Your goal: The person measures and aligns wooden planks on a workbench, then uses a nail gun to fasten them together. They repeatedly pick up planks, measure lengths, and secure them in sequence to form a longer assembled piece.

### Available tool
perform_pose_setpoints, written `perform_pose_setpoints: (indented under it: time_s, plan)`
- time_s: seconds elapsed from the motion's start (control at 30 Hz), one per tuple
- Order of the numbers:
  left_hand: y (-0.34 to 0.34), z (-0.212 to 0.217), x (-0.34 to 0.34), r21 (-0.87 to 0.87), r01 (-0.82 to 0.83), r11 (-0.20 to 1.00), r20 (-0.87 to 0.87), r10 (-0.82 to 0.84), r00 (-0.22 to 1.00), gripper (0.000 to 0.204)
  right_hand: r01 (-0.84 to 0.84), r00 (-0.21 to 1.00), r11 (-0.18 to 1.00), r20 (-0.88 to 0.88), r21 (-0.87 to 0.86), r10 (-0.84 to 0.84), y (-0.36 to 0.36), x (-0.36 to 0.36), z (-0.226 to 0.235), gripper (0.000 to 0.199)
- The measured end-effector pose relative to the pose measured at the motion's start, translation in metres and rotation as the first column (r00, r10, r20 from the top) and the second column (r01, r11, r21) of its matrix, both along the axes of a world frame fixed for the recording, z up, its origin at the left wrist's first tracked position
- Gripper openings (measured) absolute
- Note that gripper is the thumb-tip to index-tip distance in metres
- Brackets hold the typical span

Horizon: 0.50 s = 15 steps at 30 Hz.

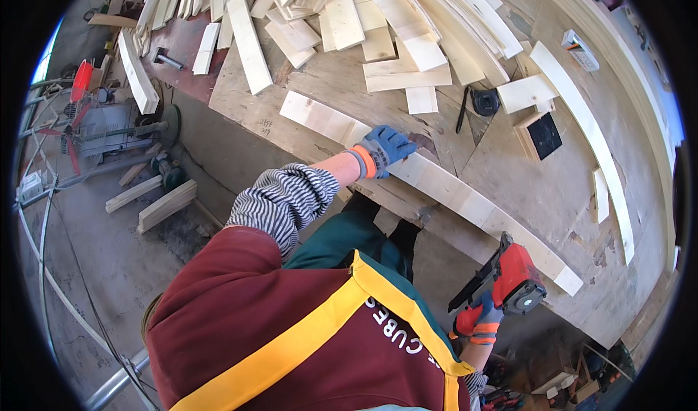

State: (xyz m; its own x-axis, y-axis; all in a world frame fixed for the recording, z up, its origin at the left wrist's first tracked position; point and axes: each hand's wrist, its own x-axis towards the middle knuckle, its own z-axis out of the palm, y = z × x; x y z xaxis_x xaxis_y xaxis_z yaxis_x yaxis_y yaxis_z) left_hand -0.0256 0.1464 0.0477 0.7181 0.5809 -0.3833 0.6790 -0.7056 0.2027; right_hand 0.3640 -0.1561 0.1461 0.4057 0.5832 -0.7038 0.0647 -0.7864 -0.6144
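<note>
A long pale wooden board (465, 198) lies slantwise along the near edge of the workbench. My left hand (385, 151), in a blue and grey glove with an orange cuff, is closed over the board left of its middle, fingers across the top. In my right hand (480, 318), gloved in blue and orange, is a red and black nail gun (515, 276), gripped by its handle. The gun's nose is at the board towards its right end; I cannot tell whether it touches. Part of the right palm is hidden behind the tool.
Wooden slats (342, 18) are heaped at the back of the plywood workbench (291, 138). A tape measure (485, 101), a black-faced block (539, 136), a small box (580, 50) and a curved strip (592, 138) lie to the right. A fan (73, 131) stands at the left.
</note>
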Motion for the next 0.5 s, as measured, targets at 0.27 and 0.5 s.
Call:
perform_pose_setpoints:
  time_s: [0.27,0.5]
  plan:
    - [-0.006,0.007,0.008,0.030,-0.056,0.998,-0.008,0.056,0.998,0.101,0.171,0.985,0.979,-0.029,0.116,-0.168,0.005,-0.009,-0.003,0.010]
    - [-0.012,0.020,0.002,0.045,-0.140,0.989,0.068,0.137,0.988,0.110,0.255,0.967,0.958,-0.032,0.131,-0.253,0.014,-0.026,0.001,0.027]
